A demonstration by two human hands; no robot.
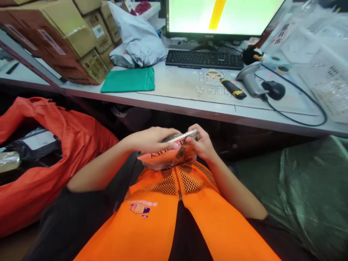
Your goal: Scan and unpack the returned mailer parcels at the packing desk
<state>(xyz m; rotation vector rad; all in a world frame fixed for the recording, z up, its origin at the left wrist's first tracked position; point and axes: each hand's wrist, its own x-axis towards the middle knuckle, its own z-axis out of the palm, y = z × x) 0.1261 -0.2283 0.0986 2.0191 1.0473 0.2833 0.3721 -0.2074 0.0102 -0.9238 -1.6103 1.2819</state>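
Observation:
Both my hands meet in my lap below the desk edge, over my orange mesh vest (174, 214). My left hand (152, 139) lies curled over a small clear-wrapped packet with an orange printed face (167, 157). My right hand (199, 143) pinches the packet's right end, where a thin white strip (185, 136) sticks out between the fingers. The packet's contents look dark and are partly hidden by my fingers.
The desk (190, 108) carries a black keyboard (204, 59), a lit monitor (221, 16), a grey barcode scanner (250, 81), a black mouse (274, 90), a yellow-black cutter (233, 89) and a green parcel (129, 79). Cardboard boxes (62, 36) stand at the left. An orange sack (54, 156) holds parcels; a green sack (307, 188) is at the right.

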